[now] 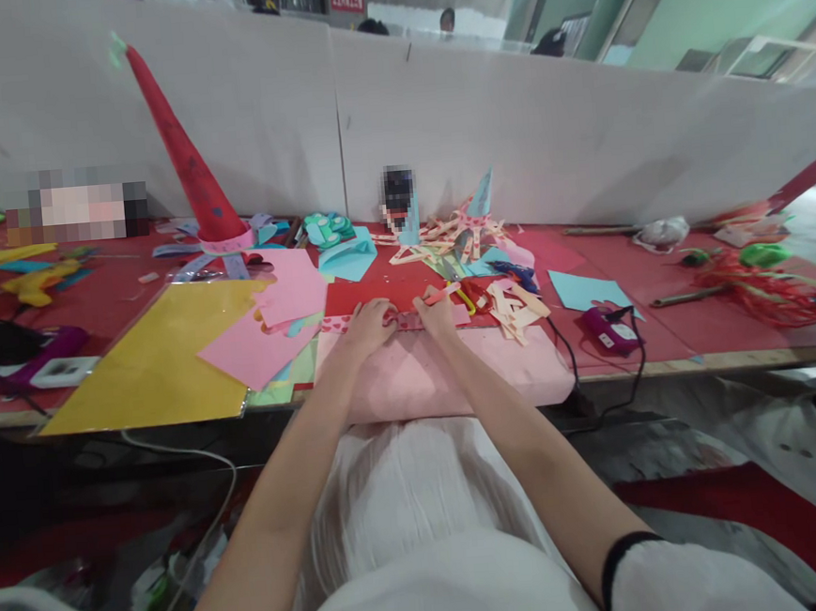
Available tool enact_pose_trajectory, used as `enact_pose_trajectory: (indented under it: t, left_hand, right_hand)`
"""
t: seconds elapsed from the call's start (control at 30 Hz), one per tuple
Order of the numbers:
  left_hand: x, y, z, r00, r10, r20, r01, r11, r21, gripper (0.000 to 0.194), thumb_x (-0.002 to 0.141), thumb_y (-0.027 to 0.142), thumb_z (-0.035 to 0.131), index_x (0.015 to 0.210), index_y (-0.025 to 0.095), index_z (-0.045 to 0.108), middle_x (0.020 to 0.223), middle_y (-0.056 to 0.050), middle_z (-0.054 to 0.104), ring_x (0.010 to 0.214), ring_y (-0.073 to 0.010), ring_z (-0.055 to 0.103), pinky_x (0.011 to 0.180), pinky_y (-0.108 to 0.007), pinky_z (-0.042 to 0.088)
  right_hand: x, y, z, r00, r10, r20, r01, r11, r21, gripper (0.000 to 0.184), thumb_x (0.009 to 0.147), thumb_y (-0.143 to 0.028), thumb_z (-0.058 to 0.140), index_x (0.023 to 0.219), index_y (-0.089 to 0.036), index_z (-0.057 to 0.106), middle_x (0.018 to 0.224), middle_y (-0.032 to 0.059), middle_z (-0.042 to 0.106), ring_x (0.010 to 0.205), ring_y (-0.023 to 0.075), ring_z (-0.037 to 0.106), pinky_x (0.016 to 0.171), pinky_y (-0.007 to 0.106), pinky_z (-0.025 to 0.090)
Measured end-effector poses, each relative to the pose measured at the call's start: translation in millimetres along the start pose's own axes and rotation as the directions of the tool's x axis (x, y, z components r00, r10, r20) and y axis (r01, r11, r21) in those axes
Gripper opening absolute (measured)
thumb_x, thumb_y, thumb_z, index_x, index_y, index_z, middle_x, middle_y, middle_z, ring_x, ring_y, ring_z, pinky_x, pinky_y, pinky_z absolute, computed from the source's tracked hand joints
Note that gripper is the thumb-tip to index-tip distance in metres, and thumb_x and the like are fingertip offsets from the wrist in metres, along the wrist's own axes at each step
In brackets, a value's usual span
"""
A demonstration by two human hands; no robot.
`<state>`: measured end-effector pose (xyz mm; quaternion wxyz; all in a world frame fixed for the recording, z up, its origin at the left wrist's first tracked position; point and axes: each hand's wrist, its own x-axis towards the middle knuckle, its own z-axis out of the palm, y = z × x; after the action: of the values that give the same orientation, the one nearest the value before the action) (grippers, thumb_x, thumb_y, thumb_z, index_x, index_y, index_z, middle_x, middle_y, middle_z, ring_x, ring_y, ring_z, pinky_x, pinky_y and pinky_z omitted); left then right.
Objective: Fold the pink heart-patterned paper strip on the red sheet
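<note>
With left hand (371, 323), holding pink strip (409, 321) along near edge of red paper (352, 295), likely for steadiness; with right hand (437, 311), apparently on strip too, gripping slim stick (444, 292), angled outward, probably to free fingertips.

Pink with darker marks on the strip (409, 321), red on counter (667, 276) and cone (182, 154), yellow on the sheet (165, 362).

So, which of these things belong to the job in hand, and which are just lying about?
In use, it seems:
pink patterned strip, under the left hand and right hand
slim pink item at the right hand

Apparently just lying about:
red cone
yellow sheet
yellow glue gun
light blue sheet
</note>
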<state>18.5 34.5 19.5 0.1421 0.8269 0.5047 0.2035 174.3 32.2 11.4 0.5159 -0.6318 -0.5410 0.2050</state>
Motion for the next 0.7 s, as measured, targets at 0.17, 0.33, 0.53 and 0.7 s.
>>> enact_pose_trajectory:
  t: [0.17, 0.33, 0.53, 0.7]
  left_hand:
    - [-0.6, -0.4, 0.4, 1.0, 0.019, -0.008, -0.019, 1.0, -0.01, 0.021, 0.081, 0.019, 0.053, 0.1, 0.021, 0.061, 0.12, -0.006, 0.061, 0.117, -0.0223, 0.052, 0.107, -0.04, 0.032]
    - [-3.5, 2.5, -1.5, 1.0, 0.012, -0.019, -0.012, 1.0, -0.017, 0.021, 0.081, 0.02, 0.054, 0.101, 0.021, 0.061, 0.121, -0.007, 0.06, 0.118, -0.023, 0.052, 0.107, -0.041, 0.031]
    - [-4.9, 5.2, -3.6, 1.0, 0.003, -0.021, -0.003, 1.0, -0.003, 0.021, 0.081, 0.019, 0.054, 0.1, 0.023, 0.061, 0.121, -0.006, 0.061, 0.119, -0.022, 0.052, 0.109, -0.041, 0.03]
    - [-4.1, 5.0, -3.8, 1.0, 0.004, -0.018, -0.004, 1.0, -0.005, 0.021, 0.08, 0.019, 0.055, 0.1, 0.022, 0.061, 0.122, -0.006, 0.061, 0.12, -0.0216, 0.051, 0.108, -0.039, 0.031]
  right_hand:
    - [-1.6, -6.7, -3.5, 0.999, 0.04, 0.021, -0.04, 0.999, 0.007, 0.028, 0.067, -0.026, 0.052, 0.054, -0.023, 0.027, 0.048, -0.009, 0.028, 0.052, 0.01, 0.032, 0.054, 0.023, 0.028]
    - [-0.6, -5.0, -3.6, 0.999, 0.044, 0.024, -0.043, 0.999, -0.03, 0.028, 0.067, -0.026, 0.053, 0.053, -0.023, 0.028, 0.048, -0.0089, 0.029, 0.052, 0.01, 0.033, 0.054, 0.024, 0.027]
    - [-0.1, -3.3, -3.6, 0.999, 0.026, 0.036, -0.025, 0.999, -0.041, 0.026, 0.067, -0.028, 0.053, 0.053, -0.022, 0.031, 0.048, -0.0083, 0.033, 0.053, 0.0102, 0.035, 0.055, 0.023, 0.029]
    - [0.0, -1.3, -2.7, 0.998, 0.037, 0.041, -0.036, 0.999, -0.016, 0.027, 0.067, -0.03, 0.054, 0.053, -0.023, 0.031, 0.045, -0.0084, 0.034, 0.05, 0.0104, 0.037, 0.053, 0.023, 0.031]
